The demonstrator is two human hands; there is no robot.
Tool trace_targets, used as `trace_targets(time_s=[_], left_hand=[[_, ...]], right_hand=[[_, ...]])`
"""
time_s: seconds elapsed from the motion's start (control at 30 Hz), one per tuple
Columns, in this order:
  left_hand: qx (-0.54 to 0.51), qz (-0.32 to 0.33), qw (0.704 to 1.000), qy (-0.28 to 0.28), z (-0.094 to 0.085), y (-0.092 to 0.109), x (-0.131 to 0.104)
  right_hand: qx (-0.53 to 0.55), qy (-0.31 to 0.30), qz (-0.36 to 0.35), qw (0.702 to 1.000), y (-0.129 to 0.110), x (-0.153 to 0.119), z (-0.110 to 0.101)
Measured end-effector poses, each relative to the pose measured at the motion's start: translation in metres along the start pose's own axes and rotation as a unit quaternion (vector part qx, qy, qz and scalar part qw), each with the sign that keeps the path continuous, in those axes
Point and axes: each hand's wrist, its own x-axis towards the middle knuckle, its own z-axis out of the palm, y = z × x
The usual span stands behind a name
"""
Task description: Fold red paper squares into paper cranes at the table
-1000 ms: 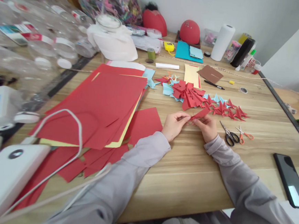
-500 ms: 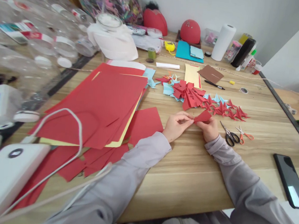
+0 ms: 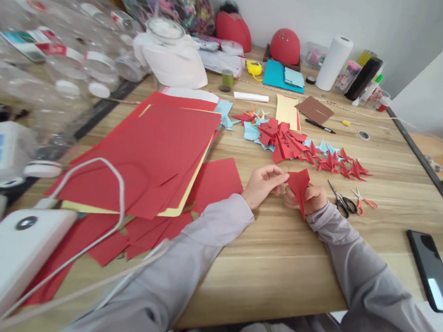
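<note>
A folded piece of red paper (image 3: 299, 185) is held up between my hands just above the wooden table, one narrow point hanging down. My right hand (image 3: 314, 198) grips its right side, thumb in front and fingers partly hidden behind. The thumb and fingertips of my left hand (image 3: 265, 184) pinch its upper left corner. Beyond my hands lies a pile of folded red paper pieces (image 3: 281, 140). Red and light blue paper cranes (image 3: 333, 162) trail off to the right of the pile.
Red paper sheets (image 3: 149, 150) are stacked at left, beside a white power bank (image 3: 19, 252) with a looping cable. Black scissors (image 3: 343, 202), orange scissors (image 3: 362, 201) and a phone (image 3: 431, 269) lie at right. Plastic bottles (image 3: 61, 61) crowd the far left; a paper roll (image 3: 334, 62) stands at the back.
The red paper has been turned from lying sideways to pointing downward, and its broad face now shows. Both hands stay on it, in nearly the same place.
</note>
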Motion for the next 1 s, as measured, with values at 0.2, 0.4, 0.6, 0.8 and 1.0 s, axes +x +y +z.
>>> trace_targets(time_s=[0.2,0.4,0.6,0.8,1.0], left_hand=[[0.028,-0.010,1.000,-0.011,0.0005,0.0000,-0.0007],[0.011,-0.013,1.000,-0.012,-0.0014,0.0001,-0.0018],[-0.068,-0.005,0.997,-0.020,-0.0058,-0.0041,0.0011],[-0.044,0.003,0.999,-0.025,-0.0019,0.0005,0.0015],[-0.042,-0.003,0.998,-0.045,-0.0047,-0.0041,0.0029]], right_hand=[[-0.010,-0.021,0.017,1.000,0.0056,0.0010,-0.0019],[0.000,-0.033,0.016,0.999,0.0057,0.0021,-0.0023],[0.022,-0.025,0.028,0.999,0.0045,0.0020,-0.0019],[0.028,-0.043,0.055,0.997,0.0053,0.0009,-0.0054],[0.046,-0.061,0.070,0.995,0.0030,0.0002,-0.0047]])
